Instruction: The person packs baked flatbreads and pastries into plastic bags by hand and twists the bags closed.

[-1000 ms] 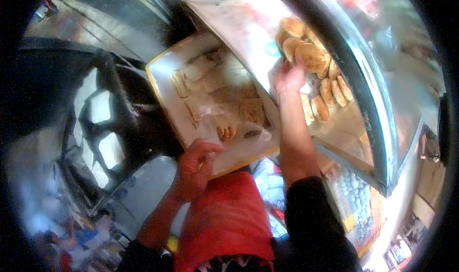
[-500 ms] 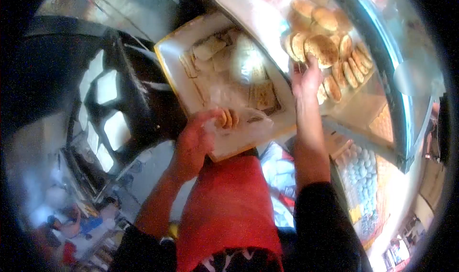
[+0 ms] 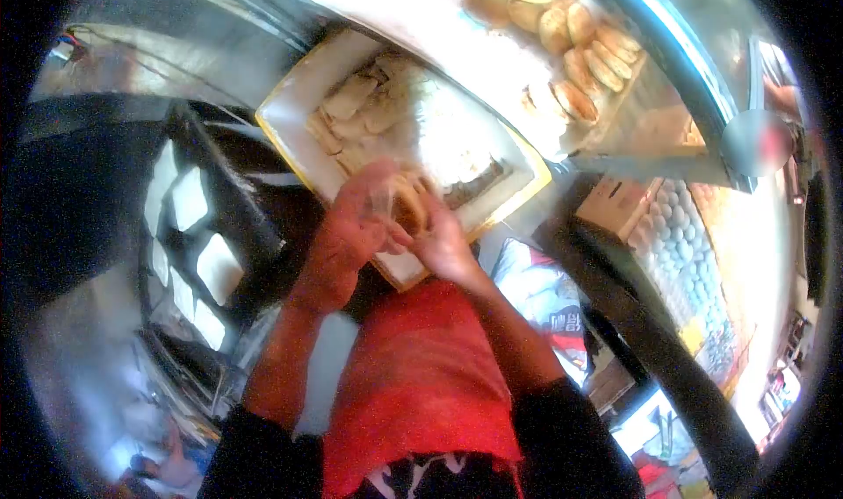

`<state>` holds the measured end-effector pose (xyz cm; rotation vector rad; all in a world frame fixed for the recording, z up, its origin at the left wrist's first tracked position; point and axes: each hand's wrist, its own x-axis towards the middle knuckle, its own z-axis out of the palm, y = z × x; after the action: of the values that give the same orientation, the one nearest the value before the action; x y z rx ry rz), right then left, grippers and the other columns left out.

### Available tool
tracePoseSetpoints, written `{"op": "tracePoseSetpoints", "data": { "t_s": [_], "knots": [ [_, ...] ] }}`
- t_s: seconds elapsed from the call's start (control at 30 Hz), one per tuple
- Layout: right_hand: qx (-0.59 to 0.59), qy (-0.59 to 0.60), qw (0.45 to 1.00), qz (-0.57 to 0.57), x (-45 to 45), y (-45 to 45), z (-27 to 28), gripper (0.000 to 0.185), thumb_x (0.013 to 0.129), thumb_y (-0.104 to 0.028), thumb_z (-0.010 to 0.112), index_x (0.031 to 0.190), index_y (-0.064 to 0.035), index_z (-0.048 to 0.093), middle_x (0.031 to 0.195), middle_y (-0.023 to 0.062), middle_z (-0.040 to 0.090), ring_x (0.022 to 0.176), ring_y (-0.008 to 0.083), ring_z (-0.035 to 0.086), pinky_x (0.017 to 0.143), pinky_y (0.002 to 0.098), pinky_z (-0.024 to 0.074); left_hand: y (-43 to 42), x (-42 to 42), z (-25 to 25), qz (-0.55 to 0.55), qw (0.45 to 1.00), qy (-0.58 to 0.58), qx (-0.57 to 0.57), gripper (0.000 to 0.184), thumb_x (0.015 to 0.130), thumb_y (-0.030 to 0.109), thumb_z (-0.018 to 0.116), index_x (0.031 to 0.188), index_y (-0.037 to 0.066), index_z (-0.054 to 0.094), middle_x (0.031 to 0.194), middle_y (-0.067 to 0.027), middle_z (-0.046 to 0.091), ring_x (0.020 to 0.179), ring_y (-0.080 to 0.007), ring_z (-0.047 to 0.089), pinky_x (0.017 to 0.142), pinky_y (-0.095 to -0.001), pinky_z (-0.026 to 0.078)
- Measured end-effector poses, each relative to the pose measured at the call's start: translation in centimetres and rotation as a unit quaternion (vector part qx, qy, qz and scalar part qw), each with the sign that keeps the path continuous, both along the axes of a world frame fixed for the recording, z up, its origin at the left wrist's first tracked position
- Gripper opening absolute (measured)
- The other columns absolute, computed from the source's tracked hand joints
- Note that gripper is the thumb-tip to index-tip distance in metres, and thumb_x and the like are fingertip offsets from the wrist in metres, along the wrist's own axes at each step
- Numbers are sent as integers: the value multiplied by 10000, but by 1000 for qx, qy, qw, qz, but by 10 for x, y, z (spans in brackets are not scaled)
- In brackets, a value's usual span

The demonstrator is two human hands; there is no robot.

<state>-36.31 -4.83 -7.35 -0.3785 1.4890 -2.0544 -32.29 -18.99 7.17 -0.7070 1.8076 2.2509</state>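
Both my hands meet over the near edge of a white bin with a yellow rim (image 3: 279, 91). My left hand (image 3: 345, 236) is closed on a clear plastic bag (image 3: 383, 202), which is blurred and partly hidden by the fingers. Beside it my right hand (image 3: 443, 244) grips a round brown flatbread (image 3: 409, 208) at the bag; I cannot tell how far inside it the bread is. Pale, flat pieces (image 3: 351, 100) lie in the bin, their kind unclear under the glare.
Several round flatbreads (image 3: 580, 64) are heaped in the case with a curved metal edge (image 3: 694, 51) at upper right. White square pieces (image 3: 190, 199) lie on a black surface at left. Eggs (image 3: 680, 236) stand right, by a cardboard box (image 3: 615, 208). A printed sack (image 3: 540, 293) sits lower down.
My right hand has come from the flatbread heap down and left to my left hand, bringing a flatbread. The bag, spread over the bin before, is now gathered between both hands.
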Motion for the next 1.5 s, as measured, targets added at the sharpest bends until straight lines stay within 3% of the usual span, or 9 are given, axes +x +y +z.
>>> {"op": "tracePoseSetpoints", "data": {
  "t_s": [0.1,0.2,0.43,0.57,0.7,0.83,1.1,1.33,1.5],
  "knots": [
    [257,321,909,62,12,-7,-24,500,885,-143,672,1356,-48,533,1287,163,577,1275,315,502,1068,423,418,-2,7,-5,-28,1000,11,1,486,936,151,517,1387,-19,460,1487,-110,429,1094,-195,604,926,-342,504],
    [300,248,908,153,6,2,4,665,903,-418,671,1422,-58,461,1445,214,442,1283,408,472,1083,476,387,-7,16,-5,38,999,16,-8,427,954,188,506,1324,-25,522,1412,-106,493,1020,-168,608,902,-315,500],
    [494,535,641,244,7,66,-13,457,931,-226,530,1365,-85,515,1177,164,651,1047,322,648,937,456,468,-21,39,-11,62,996,66,-24,409,952,204,502,1301,-1,558,1062,-83,675,798,-121,533,787,-264,472],
    [586,427,610,319,-13,65,4,390,897,-159,501,1277,-100,566,1100,145,674,975,278,674,886,449,486,-20,38,-7,52,994,97,-1,414,952,211,514,1308,5,552,1067,-91,670,772,-118,525,757,-261,460],
    [505,505,665,222,-47,64,23,215,878,-132,568,1074,-74,635,900,137,695,749,288,676,725,409,503,-18,28,-2,85,991,98,-2,380,935,179,518,1264,0,582,1060,-101,666,770,-120,531,762,-271,469],
    [242,111,960,-86,-135,37,28,214,989,-258,591,945,-54,642,838,69,664,711,200,626,660,350,516,-13,17,-7,111,988,97,-38,361,898,104,489,1220,-10,607,1044,-98,662,775,-132,552,776,-283,480],
    [-39,-438,849,-293,-315,11,-20,814,897,-762,436,1154,10,459,966,121,548,771,254,550,587,379,484,-6,20,-30,149,988,-9,-26,320,881,77,476,1151,-14,622,1045,-82,662,796,-135,570,802,-288,484],
    [-113,-385,811,-426,-352,15,-73,758,967,-648,434,1339,12,381,1148,195,537,968,262,570,783,450,551,0,11,-36,141,989,-50,1,320,882,143,519,1149,-2,622,1070,-68,649,833,-140,567,801,-281,486],
    [-136,-329,908,-221,-249,5,-11,413,1061,-426,411,1142,-33,507,928,98,622,872,208,628,764,366,568,7,9,-43,79,995,-57,-2,357,904,212,537,1178,-6,608,1099,-81,641,851,-144,575,797,-290,494]
  ]
}}
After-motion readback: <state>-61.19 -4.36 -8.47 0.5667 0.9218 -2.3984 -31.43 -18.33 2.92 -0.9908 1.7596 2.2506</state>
